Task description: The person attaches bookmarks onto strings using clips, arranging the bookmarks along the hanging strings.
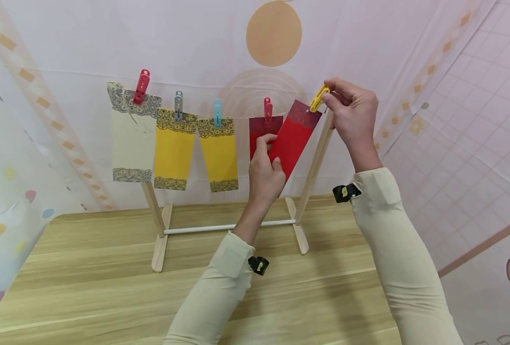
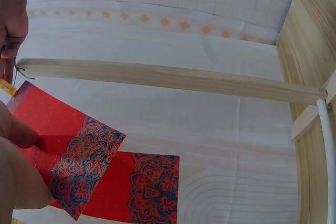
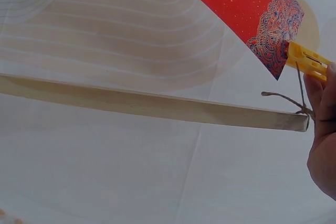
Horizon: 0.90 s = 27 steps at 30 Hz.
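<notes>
With fingers and thumb, my left hand (image 1: 267, 167) grips a tilted red card (image 1: 297, 139), whose ends bear a dark lace pattern (image 2: 86, 166). My right hand (image 1: 355, 108) pinches a yellow clothespin (image 1: 319, 98) at the card's upper right corner. In the right wrist view the pin's jaws overlap that patterned corner, close by the string knot (image 3: 304, 110) on the post's end. Behind the left fingers hangs a second red card (image 1: 259, 125), partly hidden, under a red clothespin (image 1: 268, 111).
A string runs between two wooden posts (image 1: 314, 167). Along it hang a cream card (image 1: 133, 139) under a red clothespin (image 1: 141, 87), a yellow card (image 1: 174, 148) under a grey one (image 1: 179, 105), and another yellow card (image 1: 218, 155) under a blue one (image 1: 217, 113). A white rod (image 1: 203, 229) joins the stand's feet on the wooden table (image 1: 86, 278).
</notes>
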Available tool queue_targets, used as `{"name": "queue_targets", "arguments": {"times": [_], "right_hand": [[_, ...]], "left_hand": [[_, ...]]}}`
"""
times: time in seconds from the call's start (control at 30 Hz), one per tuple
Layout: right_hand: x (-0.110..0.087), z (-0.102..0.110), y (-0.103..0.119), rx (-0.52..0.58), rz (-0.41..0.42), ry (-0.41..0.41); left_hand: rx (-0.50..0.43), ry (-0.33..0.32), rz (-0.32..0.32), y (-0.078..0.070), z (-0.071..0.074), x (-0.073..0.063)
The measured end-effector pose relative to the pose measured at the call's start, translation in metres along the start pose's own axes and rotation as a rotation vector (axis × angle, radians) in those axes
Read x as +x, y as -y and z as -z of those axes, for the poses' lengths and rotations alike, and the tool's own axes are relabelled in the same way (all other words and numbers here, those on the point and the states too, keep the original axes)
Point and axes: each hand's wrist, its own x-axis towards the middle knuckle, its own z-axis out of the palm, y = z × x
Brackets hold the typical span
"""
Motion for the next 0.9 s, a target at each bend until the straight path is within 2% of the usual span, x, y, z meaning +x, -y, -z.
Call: {"name": "queue_targets", "arguments": {"times": [0.3, 0.43, 0.6, 0.9], "right_hand": [[0.004, -0.0013, -0.0023, -0.072, -0.023, 0.054], [0.0044, -0.0013, -0.0031, -0.084, -0.041, 0.061], [0.0017, -0.0021, -0.0046, -0.086, -0.081, 0.082], [0.0024, -0.0016, -0.0073, -0.129, -0.093, 0.101]], "left_hand": [[-0.019, 0.008, 0.016, 0.0006, -0.0024, 0.0016], [-0.017, 0.005, 0.007, 0.0006, -0.0043, 0.0021], [-0.014, 0.0, 0.027, 0.0014, -0.0054, 0.0001], [-0.008, 0.004, 0.032, 0.0021, -0.0085, 0.0003]]}}
